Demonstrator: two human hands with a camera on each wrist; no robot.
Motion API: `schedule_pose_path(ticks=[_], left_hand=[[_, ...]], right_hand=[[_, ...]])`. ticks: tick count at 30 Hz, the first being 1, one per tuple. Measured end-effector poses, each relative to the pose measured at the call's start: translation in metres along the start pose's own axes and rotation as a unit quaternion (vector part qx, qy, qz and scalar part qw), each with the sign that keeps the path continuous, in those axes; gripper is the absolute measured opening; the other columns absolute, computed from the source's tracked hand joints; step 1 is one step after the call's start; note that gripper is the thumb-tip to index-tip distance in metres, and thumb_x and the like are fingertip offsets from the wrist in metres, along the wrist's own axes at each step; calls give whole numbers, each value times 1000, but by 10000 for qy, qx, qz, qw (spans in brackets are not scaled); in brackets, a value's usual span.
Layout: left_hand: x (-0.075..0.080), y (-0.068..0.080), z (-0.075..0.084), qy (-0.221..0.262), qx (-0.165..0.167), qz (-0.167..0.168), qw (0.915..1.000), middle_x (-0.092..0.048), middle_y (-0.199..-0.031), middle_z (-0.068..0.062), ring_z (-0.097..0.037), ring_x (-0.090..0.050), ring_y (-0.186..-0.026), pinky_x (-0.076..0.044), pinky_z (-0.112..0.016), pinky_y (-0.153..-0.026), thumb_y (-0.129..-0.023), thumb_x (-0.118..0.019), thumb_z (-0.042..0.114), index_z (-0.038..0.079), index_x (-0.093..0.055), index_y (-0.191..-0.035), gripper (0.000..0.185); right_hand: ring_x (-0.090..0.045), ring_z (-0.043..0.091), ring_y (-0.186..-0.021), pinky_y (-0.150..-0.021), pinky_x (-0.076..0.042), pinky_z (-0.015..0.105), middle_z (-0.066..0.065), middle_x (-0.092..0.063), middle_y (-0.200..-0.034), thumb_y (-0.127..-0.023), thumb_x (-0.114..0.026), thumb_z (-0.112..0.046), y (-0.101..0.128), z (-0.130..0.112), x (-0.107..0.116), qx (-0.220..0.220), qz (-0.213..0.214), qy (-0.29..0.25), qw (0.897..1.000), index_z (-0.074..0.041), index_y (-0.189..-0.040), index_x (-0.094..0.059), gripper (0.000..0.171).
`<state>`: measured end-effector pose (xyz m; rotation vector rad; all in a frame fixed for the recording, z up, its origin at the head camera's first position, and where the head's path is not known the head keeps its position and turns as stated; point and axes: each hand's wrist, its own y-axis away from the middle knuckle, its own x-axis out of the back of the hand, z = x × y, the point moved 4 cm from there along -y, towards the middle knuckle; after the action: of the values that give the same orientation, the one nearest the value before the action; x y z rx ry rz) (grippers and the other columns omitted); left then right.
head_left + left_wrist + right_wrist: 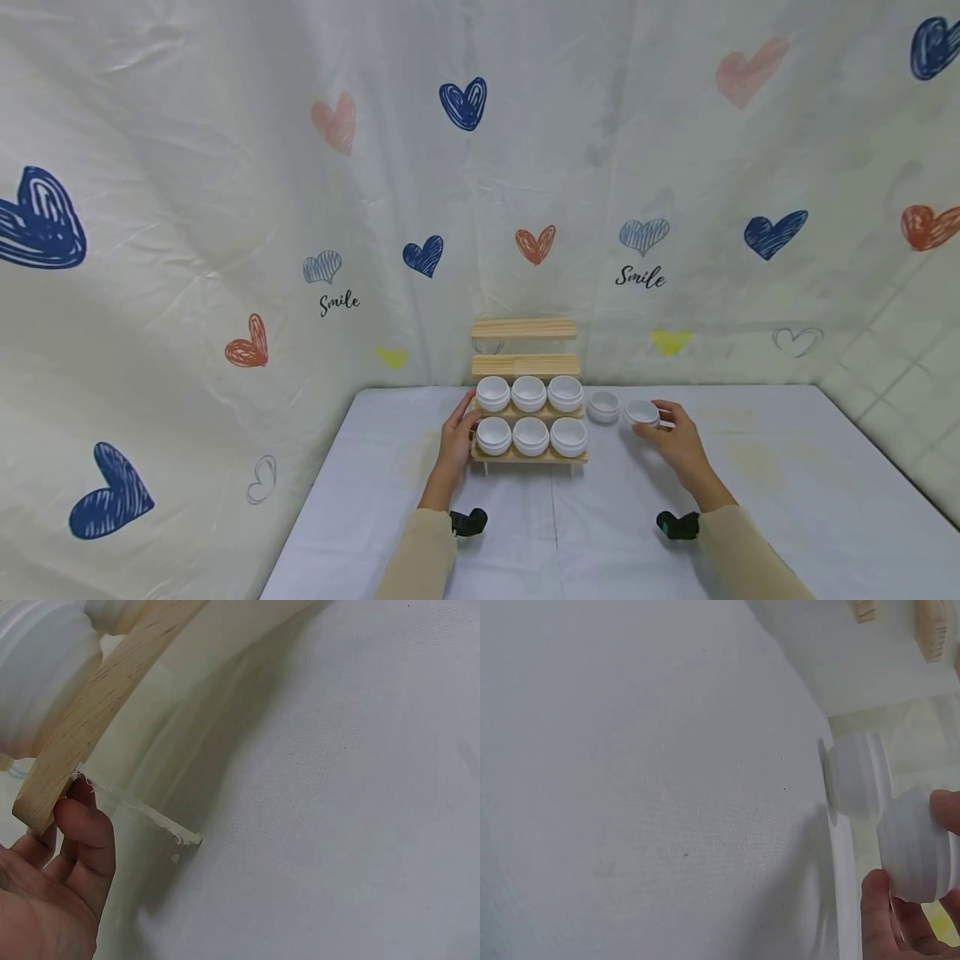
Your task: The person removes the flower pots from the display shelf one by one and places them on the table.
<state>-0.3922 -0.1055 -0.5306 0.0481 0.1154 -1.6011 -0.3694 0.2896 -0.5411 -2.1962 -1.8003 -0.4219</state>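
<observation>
A tiered wooden rack (528, 455) stands at the back of the table with three white bowls on each of its two lower steps; the two upper steps are bare. My left hand (459, 432) rests against the rack's left end, its fingers (82, 825) touching the wood (90, 712). My right hand (670, 433) pinches a small white bowl (642, 412) just above the table, right of the rack; the right wrist view shows this bowl (915, 855) between thumb and fingers. Another white bowl (603, 406) (857, 776) sits on the table between the held one and the rack.
The table (787, 483) wears a white cloth, and a heart-printed sheet (225, 208) hangs behind and to the left. A tiled wall (907, 367) rises at the right. Open cloth lies in front of the rack.
</observation>
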Motion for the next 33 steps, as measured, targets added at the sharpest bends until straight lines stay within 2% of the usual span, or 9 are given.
schedule_pose_path(ticks=[4,7,11,14,18,21,28,33], left_hand=[[0,1,1,-28,18,-1,10000,-66,-111,3,-9,-58,-91,-46,-28,-83,-102,-59,19,18,-48,-154,53],[1,-1,-1,-60,6,28,10000,-67,-116,-2,-10,-59,-91,-47,-29,-83,-102,-59,19,16,-48,-154,54],[2,-10,-14,-43,31,126,9999,-65,-129,-6,-10,-58,-93,-47,-29,-84,-102,-59,22,21,-49,-154,53],[3,-18,-27,-79,37,245,9997,-64,-129,-4,-9,-57,-93,-45,-27,-83,-102,-59,25,28,-49,-153,52],[1,-19,-32,-164,-55,379,9991,-65,-116,0,-8,-57,-91,-45,-25,-80,-102,-59,27,28,-50,-153,52],[0,-19,-31,-141,-91,393,9991,-65,-109,4,-8,-57,-90,-44,-24,-79,-102,-59,26,25,-49,-154,53],[1,-15,-21,38,-6,107,9999,-64,-101,6,-9,-57,-89,-45,-25,-77,-102,-58,20,19,-46,-156,55],[0,-3,-3,-66,-17,-18,10000,-66,-102,-4,-9,-57,-88,-46,-25,-76,-102,-58,17,15,-46,-155,54]], right_hand=[[-57,12,-104,-76,-47,16,26,-43,-145,-93,-76,-27,-5,4,-1,-26,-4,33,10000,-1,-152,-35,77],[-57,26,-113,-76,-46,16,28,-42,-145,-94,-75,-28,-9,6,-1,-50,-7,64,10000,1,-153,-34,78],[-51,38,-124,-79,-44,18,29,-41,-146,-94,-74,-27,-14,10,-1,-151,39,96,9998,2,-153,-32,77],[-47,41,-128,-86,-44,26,31,-40,-147,-95,-73,-25,-18,13,-1,-241,60,137,9996,2,-153,-32,77],[-44,44,-132,-98,-43,44,33,-38,-149,-95,-72,-23,-24,17,0,-276,42,155,9995,3,-153,-32,76],[-42,46,-134,-105,-40,52,34,-36,-151,-95,-72,-24,-29,20,-1,-266,1,129,9996,3,-153,-31,76],[-39,47,-137,-109,-38,57,34,-35,-152,-94,-72,-23,-36,21,-3,-402,45,92,9991,3,-154,-31,77],[-38,47,-137,-110,-36,58,33,-34,-152,-94,-71,-23,-38,20,-5,-469,115,60,9988,3,-154,-30,77]])
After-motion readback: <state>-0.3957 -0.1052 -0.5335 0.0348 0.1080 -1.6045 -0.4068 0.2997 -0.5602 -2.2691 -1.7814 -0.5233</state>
